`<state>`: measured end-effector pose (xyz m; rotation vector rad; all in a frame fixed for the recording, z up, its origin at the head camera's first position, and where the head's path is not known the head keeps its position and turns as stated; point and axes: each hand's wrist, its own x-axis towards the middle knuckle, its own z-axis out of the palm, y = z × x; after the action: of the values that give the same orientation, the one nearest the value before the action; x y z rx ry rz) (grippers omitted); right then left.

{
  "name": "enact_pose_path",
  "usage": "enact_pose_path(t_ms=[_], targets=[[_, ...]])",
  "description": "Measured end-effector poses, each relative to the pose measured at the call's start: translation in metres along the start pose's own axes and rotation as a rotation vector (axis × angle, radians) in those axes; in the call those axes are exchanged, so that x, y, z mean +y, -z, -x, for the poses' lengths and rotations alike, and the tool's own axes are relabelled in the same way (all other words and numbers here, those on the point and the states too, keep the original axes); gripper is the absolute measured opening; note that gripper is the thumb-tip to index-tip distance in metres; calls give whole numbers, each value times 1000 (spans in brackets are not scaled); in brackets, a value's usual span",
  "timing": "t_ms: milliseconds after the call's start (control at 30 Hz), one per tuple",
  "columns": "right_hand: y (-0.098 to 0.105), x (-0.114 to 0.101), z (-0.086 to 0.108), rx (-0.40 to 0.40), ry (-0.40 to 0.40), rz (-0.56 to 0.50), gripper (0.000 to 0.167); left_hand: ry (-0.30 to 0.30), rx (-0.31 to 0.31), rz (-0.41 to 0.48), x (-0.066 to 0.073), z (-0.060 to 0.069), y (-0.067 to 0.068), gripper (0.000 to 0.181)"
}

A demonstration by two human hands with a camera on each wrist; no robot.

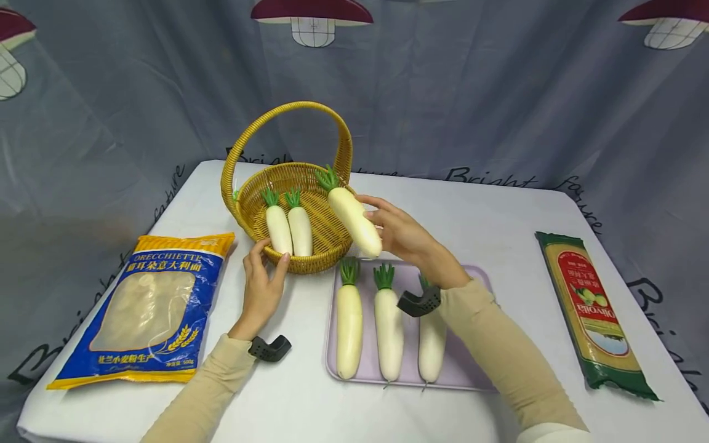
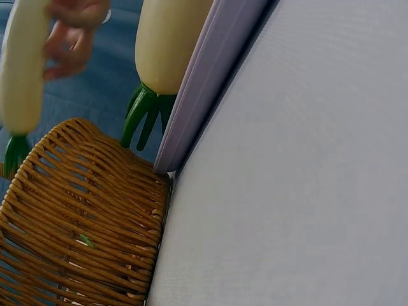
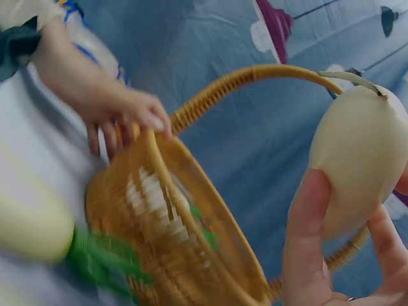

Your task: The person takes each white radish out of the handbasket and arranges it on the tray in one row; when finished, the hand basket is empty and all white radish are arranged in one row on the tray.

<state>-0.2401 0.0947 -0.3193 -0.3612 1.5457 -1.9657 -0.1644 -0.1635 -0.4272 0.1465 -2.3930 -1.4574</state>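
Grey-blue curtain (image 1: 443,92) hangs behind a white tabletop (image 1: 293,394). On it stand a wicker basket (image 1: 318,266) and, just beside it, a lilac tray (image 1: 460,372). A blue pasta bag (image 1: 146,307) lies at the left, a green-ended packet (image 1: 598,314) at the right.

Current state: the right grip (image 1: 407,240) pinches the raised radish (image 1: 354,220) between thumb and fingers, toward its root end. The radish is tilted, leaves over the basket's right side, root end out toward the tray. Its clearance above the rim cannot be told. The left grip (image 1: 260,292) holds the front-left of the rim, fingers bent over it. Two stored radishes (image 1: 279,229) lie side by side within the basket; three tray radishes (image 1: 349,332) lie on the tray.

Recommended procedure, judging the step as placement in the basket:
1. Brace the rim with the left grip; a light basket may tip.
2. Pass the leaves inside the handle without snagging them.
3. Bring the root end over the rim before lowering.
4. Align the radish parallel to the stored pair, to the right of them.
5. Release only after the wicker bears its weight; a smooth, rounded body may roll.
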Motion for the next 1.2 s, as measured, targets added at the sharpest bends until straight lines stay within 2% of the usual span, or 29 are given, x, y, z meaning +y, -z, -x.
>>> enact_pose_path(t_ms=[200, 400, 467, 567, 700, 800, 1000, 1200], targets=[[43, -4, 57, 84, 34, 100, 38, 5, 6, 0, 1, -1, -1, 51], [87, 12, 120, 133, 117, 233, 38, 12, -5, -2, 1, 0, -3, 52], [96, 21, 138, 166, 100, 276, 38, 16, -8, -7, 1, 0, -3, 53], [101, 36, 157, 229, 24, 373, 38, 20, -7, -15, 1, 0, -2, 53], [97, 57, 171, 314, -83, 530, 42, 21, 3, -17, 1, 0, 0, 55], [90, 71, 178, 366, -111, 594, 46, 17, 4, -14, 0, -1, 0, 55], [75, 91, 188, 393, -63, 553, 45, 24, -4, -25, 1, 0, -1, 54], [64, 102, 187, 424, -18, 512, 43, 37, -7, -25, 2, -1, 1, 54]])
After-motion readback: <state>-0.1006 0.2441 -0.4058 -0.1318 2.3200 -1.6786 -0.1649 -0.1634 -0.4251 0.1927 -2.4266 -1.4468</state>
